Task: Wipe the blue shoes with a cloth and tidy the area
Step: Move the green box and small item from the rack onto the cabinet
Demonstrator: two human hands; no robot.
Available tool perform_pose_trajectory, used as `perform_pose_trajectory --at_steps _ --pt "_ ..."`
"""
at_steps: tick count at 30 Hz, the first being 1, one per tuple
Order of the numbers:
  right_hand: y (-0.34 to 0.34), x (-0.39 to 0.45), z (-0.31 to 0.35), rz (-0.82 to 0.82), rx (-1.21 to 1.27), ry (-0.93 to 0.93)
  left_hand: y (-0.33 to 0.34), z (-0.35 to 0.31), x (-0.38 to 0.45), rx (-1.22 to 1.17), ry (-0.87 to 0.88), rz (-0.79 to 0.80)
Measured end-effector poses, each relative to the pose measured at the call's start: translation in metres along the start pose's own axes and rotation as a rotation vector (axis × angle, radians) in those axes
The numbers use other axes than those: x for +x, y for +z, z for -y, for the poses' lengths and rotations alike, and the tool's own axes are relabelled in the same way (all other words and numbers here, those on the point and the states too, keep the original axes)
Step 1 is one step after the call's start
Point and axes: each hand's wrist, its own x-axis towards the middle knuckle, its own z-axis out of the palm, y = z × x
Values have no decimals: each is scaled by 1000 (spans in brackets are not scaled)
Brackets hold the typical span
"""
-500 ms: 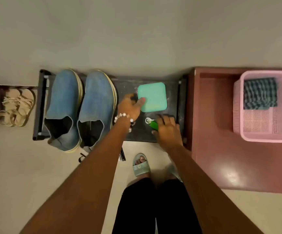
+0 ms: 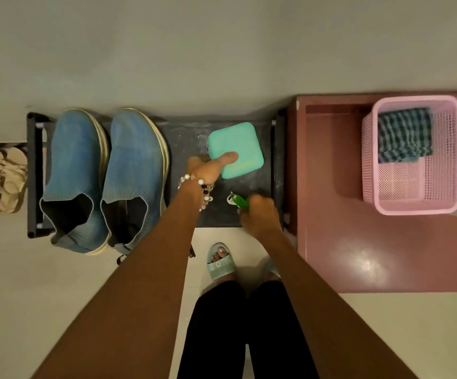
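Gripping the near corner of the teal pouch (image 2: 235, 150), thumb on top, the left hand (image 2: 208, 168) held it on the black shoe rack (image 2: 276, 170). At its five o'clock the right hand (image 2: 260, 214) pinched a green key tag (image 2: 240, 201). Two blue shoes (image 2: 106, 173) stood at nine o'clock, long axes toward twelve, nearer the left hand. One checked cloth (image 2: 405, 135) lay in one pink basket (image 2: 413, 209) at three o'clock, nearer the right hand.

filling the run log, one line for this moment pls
left hand: grips teal pouch | right hand: holds green key tag | blue shoes: on rack
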Motion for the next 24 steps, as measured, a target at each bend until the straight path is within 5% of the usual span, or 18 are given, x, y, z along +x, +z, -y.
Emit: perform_pose_trajectory --at_steps 8,14,21,24 --pt "-90 -82 -19 -24 1198 172 -1 -34 -81 -301 -81 -88" --pt "-192 -144 -91 -223 1479 266 76 -75 -170 -317 -89 67" --pt "-301 -164 -210 -460 1574 376 259 -124 -231 -54 85 277" --pt "-324 -139 -250 -422 1603 397 330 -131 -225 134 162 260"
